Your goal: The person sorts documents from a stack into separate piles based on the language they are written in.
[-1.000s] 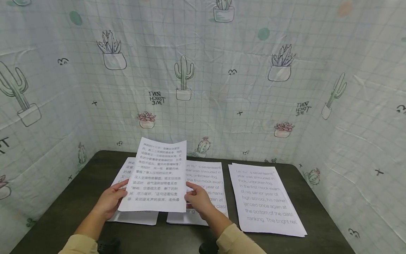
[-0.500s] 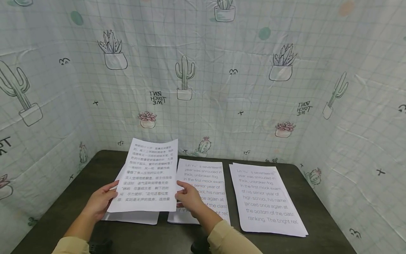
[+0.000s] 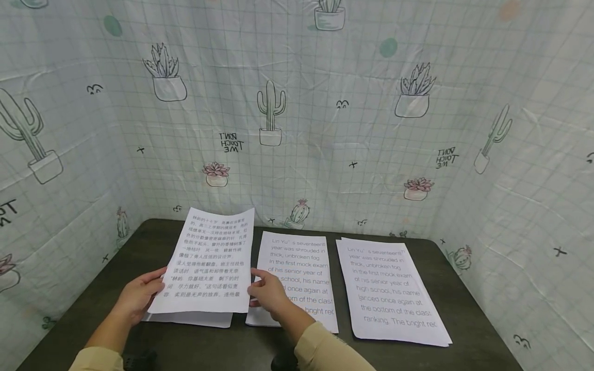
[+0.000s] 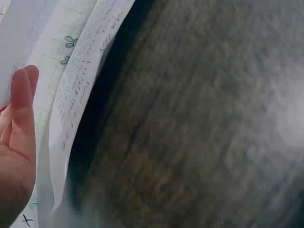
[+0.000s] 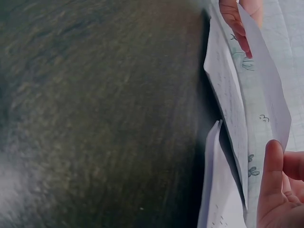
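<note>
A white sheet of Chinese text is held tilted up above the left paper stack on the dark table. My left hand grips its lower left edge, thumb on top. My right hand pinches its lower right edge, over the near part of the middle stack. The left wrist view shows my left hand against the sheet's edge. In the right wrist view my right hand's thumb lies on the sheet, with the other hand's fingers at its far side.
A third stack with English text lies on the right of the table. Fabric walls with cactus prints close in the table at the back and both sides. Bare tabletop shows along the edges.
Both hands have carried the Chinese sheet leftward, off the middle stack and over the left stack. The middle stack's text now shows more fully.
</note>
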Demonstrator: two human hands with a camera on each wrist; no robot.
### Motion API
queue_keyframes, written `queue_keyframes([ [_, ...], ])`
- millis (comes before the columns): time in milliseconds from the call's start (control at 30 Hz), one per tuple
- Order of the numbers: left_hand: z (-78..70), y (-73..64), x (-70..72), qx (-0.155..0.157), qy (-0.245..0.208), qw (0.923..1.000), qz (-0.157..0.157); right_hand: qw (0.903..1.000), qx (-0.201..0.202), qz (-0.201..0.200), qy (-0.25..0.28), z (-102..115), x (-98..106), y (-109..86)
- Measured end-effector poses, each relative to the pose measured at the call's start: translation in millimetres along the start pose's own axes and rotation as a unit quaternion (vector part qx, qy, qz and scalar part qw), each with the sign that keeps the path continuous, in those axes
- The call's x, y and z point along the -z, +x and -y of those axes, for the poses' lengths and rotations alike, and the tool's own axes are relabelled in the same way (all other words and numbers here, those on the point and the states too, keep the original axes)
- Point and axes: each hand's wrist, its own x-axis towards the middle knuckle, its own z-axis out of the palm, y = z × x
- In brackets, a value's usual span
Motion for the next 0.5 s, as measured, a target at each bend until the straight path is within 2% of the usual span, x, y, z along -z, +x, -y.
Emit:
queue_keyframes([
  [133, 3.1, 1.8, 0.6, 0.014, 0.014, 0.9998, -0.010, 1.0000, 0.004, 0.002, 0.004, -2.6, -2.4, -0.9],
  [500, 8.0, 3.5, 1.9, 0.011, 0.071, 0.9969, -0.032, 0.9999, 0.006, 0.010, -0.004, -9.2, -9.4, 0.9],
])
